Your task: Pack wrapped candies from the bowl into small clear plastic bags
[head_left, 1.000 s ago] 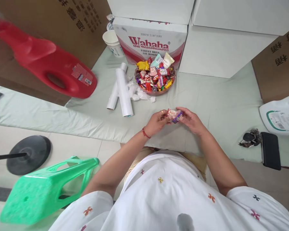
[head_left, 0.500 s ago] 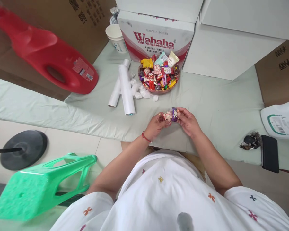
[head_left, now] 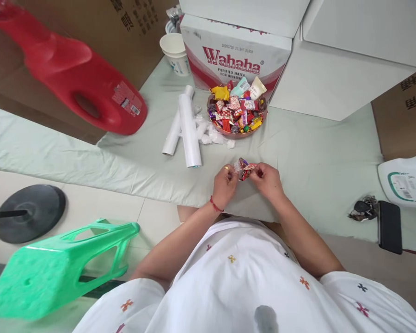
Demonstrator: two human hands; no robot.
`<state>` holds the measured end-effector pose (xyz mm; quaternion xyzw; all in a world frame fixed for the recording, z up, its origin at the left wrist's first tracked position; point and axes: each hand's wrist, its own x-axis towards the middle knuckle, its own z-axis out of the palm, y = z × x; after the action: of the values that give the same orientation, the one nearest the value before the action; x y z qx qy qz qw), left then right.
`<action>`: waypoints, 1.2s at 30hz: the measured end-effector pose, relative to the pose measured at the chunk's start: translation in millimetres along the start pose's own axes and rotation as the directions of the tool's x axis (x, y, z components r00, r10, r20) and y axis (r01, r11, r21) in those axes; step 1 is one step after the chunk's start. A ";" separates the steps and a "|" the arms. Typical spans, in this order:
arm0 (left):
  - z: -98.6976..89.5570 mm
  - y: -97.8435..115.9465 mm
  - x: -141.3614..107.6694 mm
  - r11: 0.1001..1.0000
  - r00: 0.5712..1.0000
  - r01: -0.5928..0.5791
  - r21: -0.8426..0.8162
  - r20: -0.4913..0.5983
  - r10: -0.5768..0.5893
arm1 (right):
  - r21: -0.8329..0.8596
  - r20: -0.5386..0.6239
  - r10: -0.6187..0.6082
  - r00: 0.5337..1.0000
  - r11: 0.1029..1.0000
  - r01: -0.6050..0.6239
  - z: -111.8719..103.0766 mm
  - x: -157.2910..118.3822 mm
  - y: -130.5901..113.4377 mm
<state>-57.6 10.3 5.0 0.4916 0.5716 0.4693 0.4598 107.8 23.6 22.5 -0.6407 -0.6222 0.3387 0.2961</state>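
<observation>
Several small wrapped candies (head_left: pixel 243 172), purple and red, are bunched between my two hands just over the front part of the cloth. My left hand (head_left: pixel 226 187) is closed, pinching a bit of clear plastic (head_left: pixel 238 166) at their left side. Whether that plastic is a small bag or a wrapper I cannot tell. From the right, my right hand (head_left: pixel 268 182) pinches the candies at a red and white wrapper. Beyond the hands stands a round bowl (head_left: pixel 237 136) heaped with mixed wrapped sweets.
Two white rolls (head_left: pixel 190 134) lie crossed beside crumpled clear plastic (head_left: pixel 215 135). Paper cups (head_left: pixel 176 53) and a Wahaha carton (head_left: pixel 235 51) stand behind. A red jug (head_left: pixel 86 88) is left; keys (head_left: pixel 364 208), a phone (head_left: pixel 390 226) and a white bottle (head_left: pixel 405 180) are right. A green stool (head_left: pixel 38 277) sits below.
The candies have been turned and drawn together between my hands, and clear plastic now shows at my left fingers. My right hand has turned over, knuckles up. The view has shifted slightly.
</observation>
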 end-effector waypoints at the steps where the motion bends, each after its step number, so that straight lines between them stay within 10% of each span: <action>1: 0.6 -1.1 2.6 0.997 0.998 0.048 -0.053 -0.045 -0.050 | -0.030 -0.041 -0.014 0.999 0.999 0.013 0.7 -0.8 0.7; 6: 6.3 -3.1 13.5 0.762 0.921 0.318 -0.564 -0.006 -0.389 | -0.134 -0.146 -0.085 0.986 0.989 0.066 8.2 -7.7 6.0; 10: 2.3 2.3 16.5 0.615 0.870 0.410 -0.673 0.085 -0.486 | -0.184 -0.136 -0.152 0.979 0.975 0.125 10.3 -8.0 11.1; 14: -2.5 9.3 18.6 0.658 0.844 0.504 -0.559 0.156 -0.513 | 0.133 -0.085 0.035 0.996 0.991 -0.023 9.1 -1.0 12.3; 19: -1.1 11.7 24.1 0.811 0.889 0.458 -0.364 0.207 -0.409 | 0.614 0.225 0.328 0.917 0.683 -0.395 -0.5 14.4 7.8; 28: -5.3 2.4 33.5 0.828 0.874 0.484 -0.285 0.201 -0.442 | 0.375 0.113 0.183 0.977 0.902 -0.212 -6.0 11.9 13.2; 36: 12.4 -9.1 21.6 0.974 0.980 0.185 -0.131 -0.053 -0.193 | 0.545 0.271 0.319 0.908 0.727 -0.418 14.9 0.9 0.2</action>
<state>-48.6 32.1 -7.1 0.3895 0.6000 0.4739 0.5135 95.9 23.9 13.4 -0.5980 -0.3665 0.6171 0.3567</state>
